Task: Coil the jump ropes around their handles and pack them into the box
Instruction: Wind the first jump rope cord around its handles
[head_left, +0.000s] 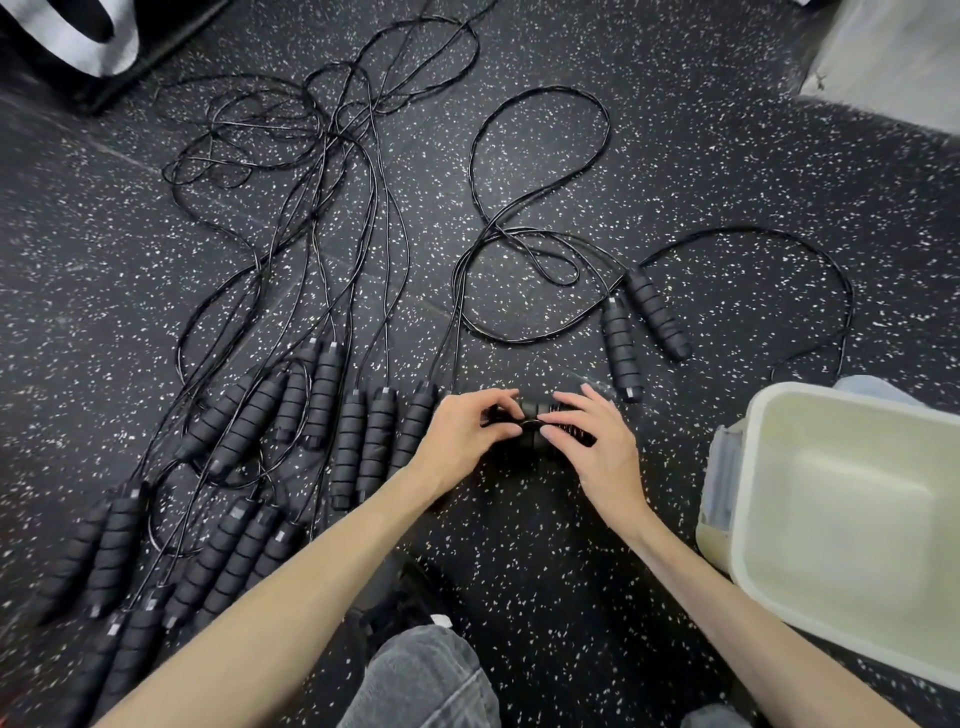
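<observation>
Here, both hands pinched one pair of handles (535, 426) on the floor (519, 545). The left hand (462, 431) and right hand (592, 436) held them sideways. The box (779, 410) sat just to the right, nearer the right hand.

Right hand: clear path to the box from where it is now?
Probably yes. The right hand sits just left of the open box, bare floor between, but it pinches the rope on the handles with the left hand.
</observation>
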